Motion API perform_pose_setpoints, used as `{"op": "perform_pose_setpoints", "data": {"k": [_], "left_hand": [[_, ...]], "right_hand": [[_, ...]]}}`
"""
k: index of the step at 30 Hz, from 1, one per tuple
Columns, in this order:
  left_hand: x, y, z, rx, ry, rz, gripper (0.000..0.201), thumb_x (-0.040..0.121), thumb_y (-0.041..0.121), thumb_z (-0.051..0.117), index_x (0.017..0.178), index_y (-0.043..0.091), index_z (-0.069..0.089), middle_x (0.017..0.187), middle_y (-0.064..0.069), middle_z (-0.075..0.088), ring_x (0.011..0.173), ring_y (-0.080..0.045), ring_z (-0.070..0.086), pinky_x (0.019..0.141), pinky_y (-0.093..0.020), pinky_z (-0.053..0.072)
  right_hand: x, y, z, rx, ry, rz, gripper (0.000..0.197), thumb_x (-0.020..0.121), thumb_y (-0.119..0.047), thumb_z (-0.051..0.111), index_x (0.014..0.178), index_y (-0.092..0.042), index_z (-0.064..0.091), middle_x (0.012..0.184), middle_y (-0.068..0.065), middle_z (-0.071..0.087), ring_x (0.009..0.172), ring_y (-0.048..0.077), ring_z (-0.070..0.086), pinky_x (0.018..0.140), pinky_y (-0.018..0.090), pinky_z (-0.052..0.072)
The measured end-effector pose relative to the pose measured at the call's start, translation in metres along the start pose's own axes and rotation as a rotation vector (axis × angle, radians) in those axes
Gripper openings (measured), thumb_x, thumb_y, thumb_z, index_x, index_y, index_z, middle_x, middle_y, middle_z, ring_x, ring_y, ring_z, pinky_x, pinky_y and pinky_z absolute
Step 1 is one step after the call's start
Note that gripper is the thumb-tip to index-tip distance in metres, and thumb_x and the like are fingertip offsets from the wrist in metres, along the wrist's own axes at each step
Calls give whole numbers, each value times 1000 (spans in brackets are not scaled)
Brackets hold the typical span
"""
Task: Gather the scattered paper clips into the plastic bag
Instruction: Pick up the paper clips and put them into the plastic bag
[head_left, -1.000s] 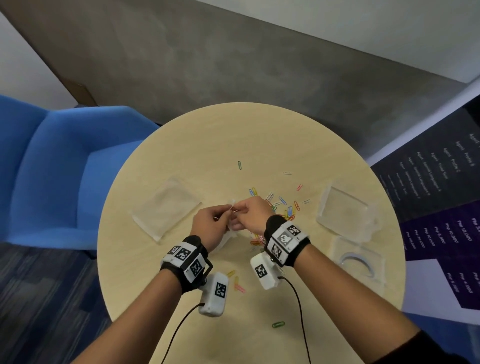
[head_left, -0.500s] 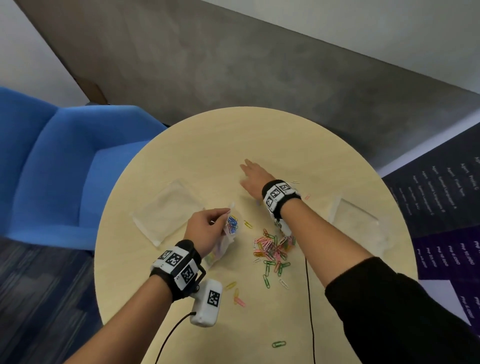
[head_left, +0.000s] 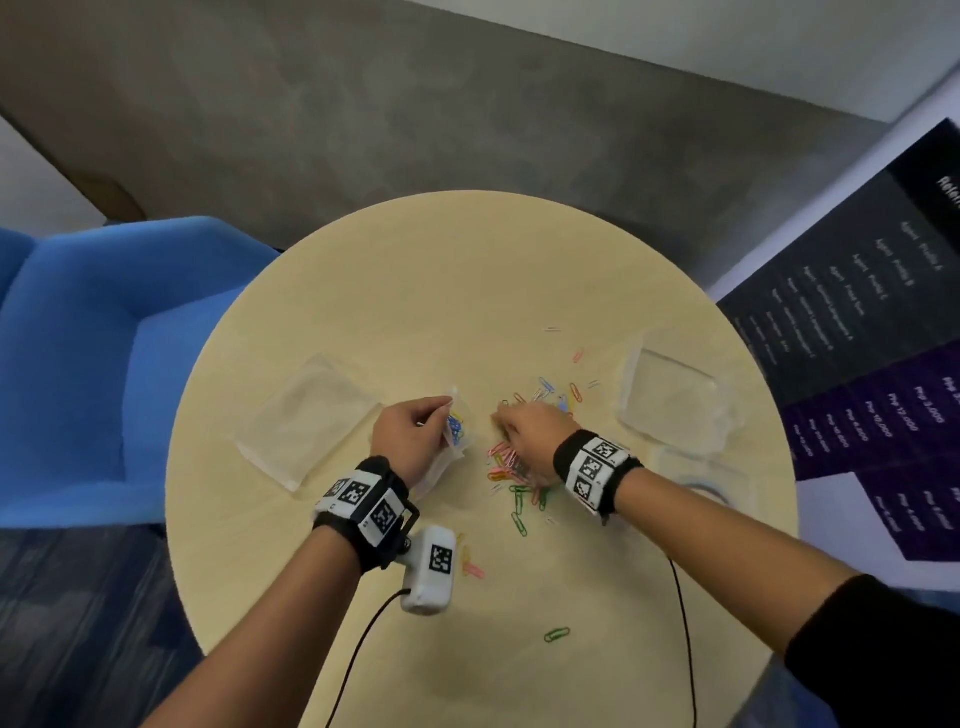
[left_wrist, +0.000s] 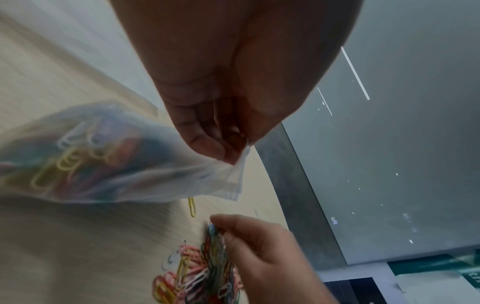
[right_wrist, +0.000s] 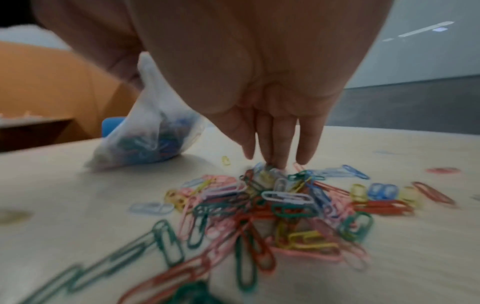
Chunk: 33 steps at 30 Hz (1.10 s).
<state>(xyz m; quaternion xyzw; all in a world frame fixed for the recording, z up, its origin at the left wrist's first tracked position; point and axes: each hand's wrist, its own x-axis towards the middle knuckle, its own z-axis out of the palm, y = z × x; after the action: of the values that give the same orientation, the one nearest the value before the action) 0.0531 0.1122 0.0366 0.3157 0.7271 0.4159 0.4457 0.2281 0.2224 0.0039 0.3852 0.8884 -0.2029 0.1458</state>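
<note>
Plastic bag (head_left: 456, 434) pinched by left hand (head_left: 410, 441), mouth up; right hand (head_left: 535, 434) fingertips straight on paper clips (head_left: 511, 473).

Paper clips (head_left: 511, 470) in pink, red, green, yellow, blue and white are being shown heaped on a pale beige wood-grain table (head_left: 415, 291). A translucent whitish plastic bag (left_wrist: 124, 164) is seen tinted by coloured clips inside. Black-and-white checkered markers are being displayed on black wristbands (head_left: 595, 470), beside a blue chair (head_left: 104, 338).

Left hand (head_left: 410, 441): fingers (left_wrist: 207, 144) curled, pinching together. Right hand (head_left: 535, 431): palm down, fingers (right_wrist: 279, 144) extended downward, both forearms bare.
</note>
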Motion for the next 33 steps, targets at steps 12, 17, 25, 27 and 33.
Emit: {"op": "perform_pose_setpoints", "data": {"k": [12, 17, 25, 27, 33], "left_hand": [[-27, -7, 4, -61, 2, 11, 21, 94, 17, 59, 107, 12, 75, 92, -3, 76, 65, -5, 65, 65, -21, 53], [-32, 0, -1, -68, 11, 22, 21, 95, 14, 58, 108, 11, 73, 84, -3, 73, 53, -1, 59, 58, -17, 53], [-37, 9, -5, -111, 14, 9, 22, 95, 10, 57, 112, 6, 71, 87, -8, 70, 49, 1, 56, 53, -11, 49], [-38, 8, -6, -110, 10, 7, 23, 95, 10, 56, 113, 4, 70, 86, -9, 69, 46, 2, 56, 51, -10, 48], [-39, 9, -4, -106, -16, 10, 23, 95, 9, 57, 113, 2, 70, 86, -10, 69, 45, 4, 56, 49, -9, 46]], "right_hand": [[75, 88, -27, 73, 67, 342, 53, 102, -39, 25, 153, -25, 19, 163, -1, 4, 149, 26, 6, 117, 58, 12], [55, 67, -9, 119, 73, 399, 57, 102, -41, 21, 152, -14, 19, 163, 5, 4, 149, 26, 9, 117, 53, 17], [-16, -8, 25, -27, -62, 258, 86, 85, -62, 52, 153, -27, 13, 162, 10, 1, 147, 37, 9, 115, 53, 27], [-32, -20, 32, -40, -44, 263, 81, 86, -55, 58, 151, -26, 19, 159, 13, 11, 144, 37, 17, 110, 50, 33], [-49, -23, 44, -155, 119, 90, 22, 94, -8, 51, 114, -6, 61, 107, 12, 52, 101, 31, 53, 68, 35, 43]]}}
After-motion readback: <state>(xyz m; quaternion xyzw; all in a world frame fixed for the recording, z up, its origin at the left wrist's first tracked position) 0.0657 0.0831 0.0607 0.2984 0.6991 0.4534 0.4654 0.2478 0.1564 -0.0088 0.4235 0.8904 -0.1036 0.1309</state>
